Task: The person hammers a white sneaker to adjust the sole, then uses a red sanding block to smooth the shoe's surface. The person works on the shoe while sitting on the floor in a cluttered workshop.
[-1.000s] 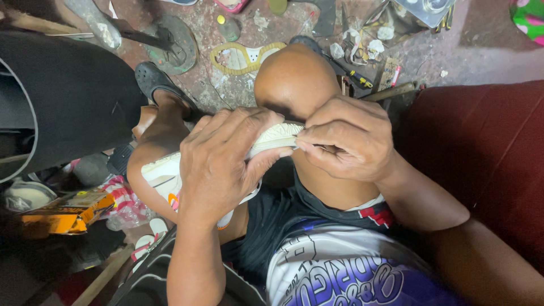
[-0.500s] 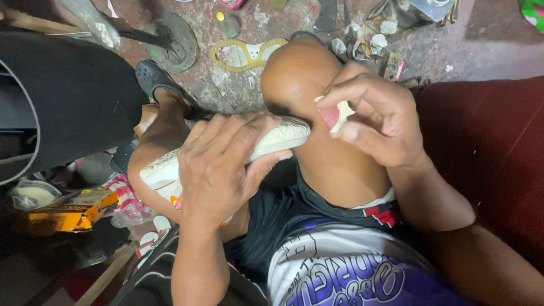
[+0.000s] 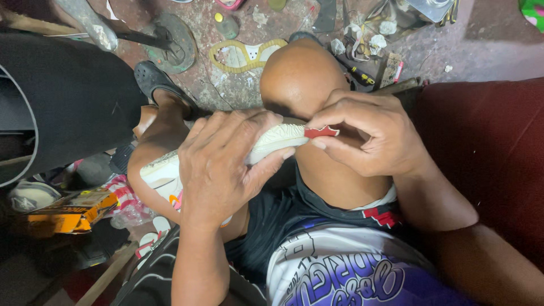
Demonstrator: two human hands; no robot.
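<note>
Fingers of the left hand [image 3: 218,170] wrap the shoe [image 3: 272,140]; right hand [image 3: 368,139] fingers pinch a red piece [image 3: 321,132] at its tip.

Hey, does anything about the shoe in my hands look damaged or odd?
Yes. The left hand grips a white shoe sole-up, and the right hand pinches a small red piece at its tip, apart from the sole. On the floor, a loose yellow outsole lies among scraps.
</note>
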